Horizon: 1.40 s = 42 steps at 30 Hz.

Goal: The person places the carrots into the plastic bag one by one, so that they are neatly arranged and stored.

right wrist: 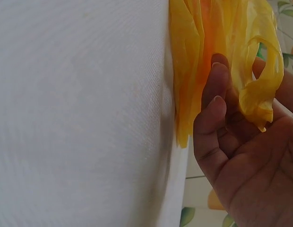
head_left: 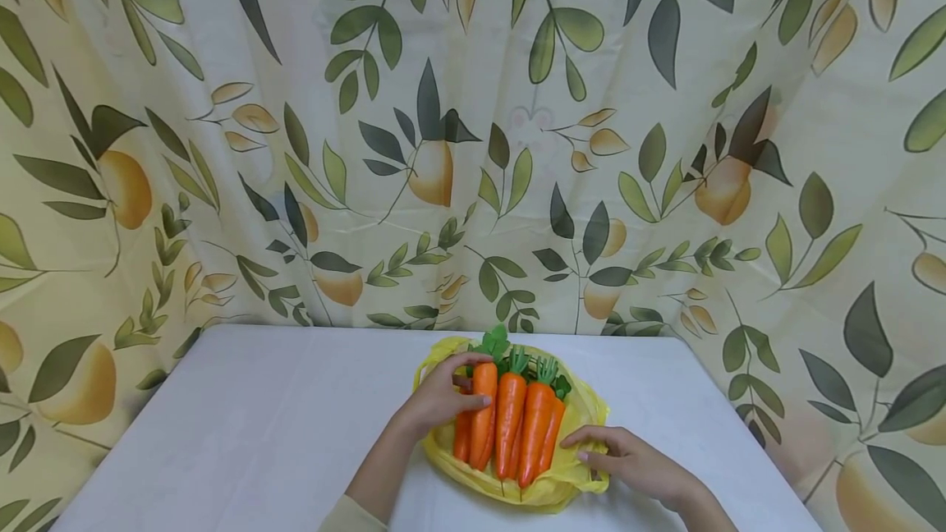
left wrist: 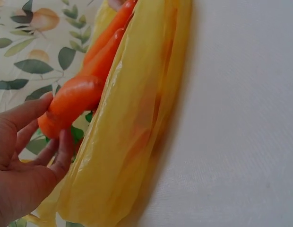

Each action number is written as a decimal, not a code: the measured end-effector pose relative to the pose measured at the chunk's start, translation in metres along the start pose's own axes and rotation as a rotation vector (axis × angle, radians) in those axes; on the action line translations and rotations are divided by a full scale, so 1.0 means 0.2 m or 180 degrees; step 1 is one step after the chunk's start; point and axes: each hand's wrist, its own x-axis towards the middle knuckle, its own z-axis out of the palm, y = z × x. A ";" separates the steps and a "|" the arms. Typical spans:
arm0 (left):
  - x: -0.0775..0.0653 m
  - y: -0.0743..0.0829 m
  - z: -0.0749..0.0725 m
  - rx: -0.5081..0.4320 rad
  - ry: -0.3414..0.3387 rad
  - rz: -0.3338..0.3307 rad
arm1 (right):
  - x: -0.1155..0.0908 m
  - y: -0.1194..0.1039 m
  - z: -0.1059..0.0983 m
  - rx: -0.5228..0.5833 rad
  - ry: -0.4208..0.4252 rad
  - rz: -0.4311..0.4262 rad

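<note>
Several orange carrots (head_left: 511, 417) with green tops lie side by side on a spread yellow plastic bag (head_left: 584, 401). At the left of the bunch, my left hand (head_left: 442, 394) pinches the thick end of one carrot (left wrist: 71, 101) between thumb and fingers. Its thick end is raised toward the palm in the left wrist view. On the other side, my right hand (head_left: 634, 460) holds the bag's right edge, fingers bent around the plastic. A handle loop of the bag (right wrist: 260, 97) hangs between the thumb and fingers in the right wrist view.
The bag rests on a white-covered table (head_left: 281, 417), near its middle. Behind and along both sides hangs a curtain (head_left: 473, 245) printed with leaves and fruit. The table's far edge runs just behind the bag.
</note>
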 end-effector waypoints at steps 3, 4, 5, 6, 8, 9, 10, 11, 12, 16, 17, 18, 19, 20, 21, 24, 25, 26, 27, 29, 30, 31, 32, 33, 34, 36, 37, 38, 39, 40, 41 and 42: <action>0.00 0.00 0.00 0.0028 0.0024 0.0005 | 0.01 0.00 0.00 0.0002 -0.0012 0.0010; 0.00 0.00 0.01 0.0032 0.0036 0.0010 | 0.01 0.00 0.00 0.0006 -0.0013 0.0004; 0.00 -0.01 0.01 0.0041 0.0048 0.0016 | 0.01 0.00 0.00 0.0001 -0.0014 -0.0005; 0.00 -0.01 0.01 0.0058 0.0059 0.0020 | 0.01 0.00 0.00 -0.0007 -0.0012 -0.0014; 0.01 -0.01 0.01 0.0085 0.0079 0.0022 | 0.01 0.00 -0.01 -0.0012 -0.0008 -0.0025; 0.01 -0.02 0.01 0.0089 0.0085 0.0019 | 0.01 0.00 -0.01 -0.0013 -0.0006 -0.0032; 0.01 -0.02 0.01 0.0100 0.0090 0.0015 | 0.01 0.00 -0.01 -0.0014 -0.0005 -0.0034; 0.02 -0.02 0.01 0.0108 0.0093 0.0016 | 0.01 -0.01 -0.01 -0.0014 -0.0005 -0.0031; 0.02 -0.02 0.00 0.0112 0.0091 0.0013 | 0.02 -0.01 -0.01 -0.0012 -0.0005 -0.0027; 0.03 -0.01 -0.01 0.0125 0.0058 0.0024 | 0.02 -0.01 -0.01 0.0007 -0.0007 -0.0014; 0.03 0.00 -0.01 0.0140 0.0049 0.0018 | 0.02 -0.01 -0.01 0.0018 -0.0010 -0.0016; 0.04 0.00 -0.02 0.0158 0.0041 0.0005 | 0.02 -0.01 -0.01 0.0022 -0.0012 -0.0017; 0.04 0.00 -0.02 0.0178 0.0032 -0.0001 | 0.02 0.00 -0.01 0.0024 -0.0015 -0.0020; 0.04 0.00 -0.02 0.0199 0.0029 -0.0007 | 0.02 0.00 -0.01 0.0030 -0.0019 -0.0022; 0.05 0.00 -0.02 0.0224 0.0025 -0.0021 | 0.03 0.00 -0.01 0.0028 -0.0021 -0.0027; 0.06 0.00 -0.02 0.0256 0.0015 -0.0024 | 0.03 0.00 -0.01 0.0015 -0.0020 -0.0040; 0.06 0.00 -0.02 0.0258 0.0014 -0.0017 | 0.03 0.00 -0.01 0.0008 -0.0022 -0.0045; 0.06 0.00 -0.02 0.0260 0.0019 -0.0016 | 0.03 -0.01 -0.01 0.0004 -0.0022 -0.0046; 0.06 0.00 -0.01 0.0261 0.0026 -0.0016 | 0.03 -0.01 -0.01 0.0001 -0.0023 -0.0044; 0.05 -0.01 -0.01 0.0265 0.0042 -0.0012 | 0.04 -0.01 -0.02 -0.0012 -0.0023 -0.0034; 0.05 -0.01 -0.01 0.0274 0.0047 -0.0006 | 0.04 -0.01 -0.02 -0.0014 -0.0019 -0.0028; 0.05 -0.01 -0.01 0.0275 0.0048 -0.0002 | 0.04 -0.01 -0.02 -0.0018 -0.0015 -0.0020; 0.05 -0.02 -0.01 0.0279 0.0045 0.0005 | 0.04 -0.01 -0.02 -0.0014 -0.0011 -0.0007; 0.05 -0.02 -0.01 0.0281 0.0041 0.0018 | 0.04 -0.01 -0.02 -0.0008 -0.0010 0.0005; 0.05 -0.02 -0.01 0.0283 0.0035 0.0031 | 0.04 0.00 -0.02 -0.0006 -0.0012 0.0010; 0.05 -0.02 -0.01 0.0279 0.0030 0.0055 | 0.04 0.00 -0.02 0.0007 -0.0013 0.0027; 0.05 -0.03 0.00 0.0273 0.0030 0.0063 | 0.03 0.01 -0.02 0.0012 -0.0019 0.0034; 0.05 -0.03 0.00 0.0273 0.0026 0.0064 | 0.03 0.01 -0.02 0.0003 -0.0020 0.0030; 0.05 -0.03 0.00 0.0268 0.0024 0.0063 | 0.03 0.01 -0.02 -0.0002 -0.0020 0.0034; 0.05 -0.03 0.00 0.0265 0.0018 0.0050 | 0.02 0.02 -0.02 -0.0018 -0.0016 0.0035; 0.05 -0.04 0.00 0.0252 0.0009 0.0033 | 0.02 0.02 -0.03 -0.0026 -0.0008 0.0056; 0.05 -0.04 0.01 0.0242 -0.0001 0.0017 | 0.01 0.02 -0.03 -0.0034 0.0000 0.0073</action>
